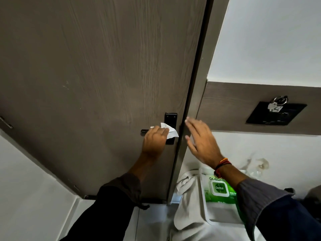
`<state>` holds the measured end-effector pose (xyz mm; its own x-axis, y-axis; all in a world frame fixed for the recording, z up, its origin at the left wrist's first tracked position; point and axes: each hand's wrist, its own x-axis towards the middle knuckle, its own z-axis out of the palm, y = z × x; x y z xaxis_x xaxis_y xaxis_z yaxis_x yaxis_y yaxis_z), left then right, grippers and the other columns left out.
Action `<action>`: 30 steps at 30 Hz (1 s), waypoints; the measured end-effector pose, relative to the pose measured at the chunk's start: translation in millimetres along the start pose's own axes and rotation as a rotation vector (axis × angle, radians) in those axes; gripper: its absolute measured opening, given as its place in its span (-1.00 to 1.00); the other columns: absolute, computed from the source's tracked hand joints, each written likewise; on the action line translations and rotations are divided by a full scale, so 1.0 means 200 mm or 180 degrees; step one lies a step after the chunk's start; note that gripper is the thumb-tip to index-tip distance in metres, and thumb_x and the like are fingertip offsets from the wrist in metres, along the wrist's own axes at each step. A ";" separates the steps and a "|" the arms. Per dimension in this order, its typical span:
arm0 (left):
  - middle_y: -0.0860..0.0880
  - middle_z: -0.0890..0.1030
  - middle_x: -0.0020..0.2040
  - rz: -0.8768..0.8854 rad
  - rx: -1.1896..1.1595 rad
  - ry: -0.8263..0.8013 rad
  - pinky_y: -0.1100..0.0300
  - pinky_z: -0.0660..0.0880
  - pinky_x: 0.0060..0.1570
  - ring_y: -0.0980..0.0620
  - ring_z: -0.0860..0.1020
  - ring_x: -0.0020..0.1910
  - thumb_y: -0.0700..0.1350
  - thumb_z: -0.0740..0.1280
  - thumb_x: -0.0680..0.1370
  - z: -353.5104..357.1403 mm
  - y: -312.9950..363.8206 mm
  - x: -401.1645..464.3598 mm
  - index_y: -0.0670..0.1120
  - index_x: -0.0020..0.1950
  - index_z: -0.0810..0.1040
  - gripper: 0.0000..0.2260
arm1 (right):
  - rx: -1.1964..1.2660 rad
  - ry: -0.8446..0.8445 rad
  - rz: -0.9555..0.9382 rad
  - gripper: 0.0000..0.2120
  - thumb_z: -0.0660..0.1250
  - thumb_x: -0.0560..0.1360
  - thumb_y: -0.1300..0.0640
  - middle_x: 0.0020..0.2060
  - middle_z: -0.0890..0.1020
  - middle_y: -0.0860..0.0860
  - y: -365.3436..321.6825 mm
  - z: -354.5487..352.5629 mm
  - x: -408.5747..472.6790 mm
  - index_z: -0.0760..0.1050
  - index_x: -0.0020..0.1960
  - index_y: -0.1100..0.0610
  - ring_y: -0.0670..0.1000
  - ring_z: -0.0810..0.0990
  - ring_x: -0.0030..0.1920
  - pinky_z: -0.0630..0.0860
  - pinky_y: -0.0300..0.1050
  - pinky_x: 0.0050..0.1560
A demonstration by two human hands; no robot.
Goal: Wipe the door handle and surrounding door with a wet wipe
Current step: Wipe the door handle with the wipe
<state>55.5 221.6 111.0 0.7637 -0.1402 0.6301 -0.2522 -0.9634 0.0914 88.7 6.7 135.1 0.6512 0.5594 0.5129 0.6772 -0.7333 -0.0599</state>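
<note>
Left hand (pixel 155 138) clutches wet wipe (pixel 169 130) over door handle (pixel 144 132): thin, limp, damp; bunch it, grip firmly. Right hand (pixel 202 140) spread, empty, near door edge.

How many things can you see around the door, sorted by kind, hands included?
Hands: 2, left hand on the handle, right hand open by the door edge
Wipes: 1, wipe
Wipe packs: 1, pack
Trays: 1, tray
Key bunches: 1, keys
Total: 6
</note>
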 end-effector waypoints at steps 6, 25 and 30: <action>-0.13 0.72 0.06 0.0436 -0.0589 0.0320 -0.16 0.55 0.18 -0.14 0.66 0.08 -0.10 0.31 0.57 0.00 0.14 -0.09 -0.16 0.14 0.67 -0.77 | 0.3492 -0.0189 0.2165 -0.68 0.37 0.66 0.09 -0.18 0.68 -0.17 -0.07 0.04 -0.06 0.51 0.38 0.14 -0.18 0.66 -0.06 0.49 -0.22 0.12; -0.17 0.68 0.11 -0.4187 -0.5590 -0.2113 -0.01 0.58 0.01 -0.10 0.66 0.03 0.04 0.29 0.65 0.34 0.80 -0.29 -0.07 0.23 0.58 -0.74 | 0.4475 -0.0153 0.3366 -0.77 0.35 0.48 0.41 -0.23 0.57 0.13 0.31 -0.01 -0.90 0.63 0.12 0.31 0.04 0.61 -0.20 0.61 -0.15 -0.22; -0.16 0.59 0.08 -0.3388 -0.4972 -0.2197 0.15 0.61 -0.12 -0.08 0.60 0.01 -0.29 0.38 0.59 0.42 0.95 -0.25 -0.11 0.30 0.45 -0.69 | 0.4624 -0.0073 0.3678 -0.80 0.33 0.55 0.43 -0.21 0.61 0.15 0.44 0.01 -1.08 0.66 0.08 0.27 0.11 0.66 -0.18 0.68 -0.08 -0.23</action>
<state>19.8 27.0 31.0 0.8878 -0.1711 -0.4273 0.4577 0.2309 0.8586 8.9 -178.3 17.4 0.9417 0.0984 -0.3217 -0.3336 0.1515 -0.9305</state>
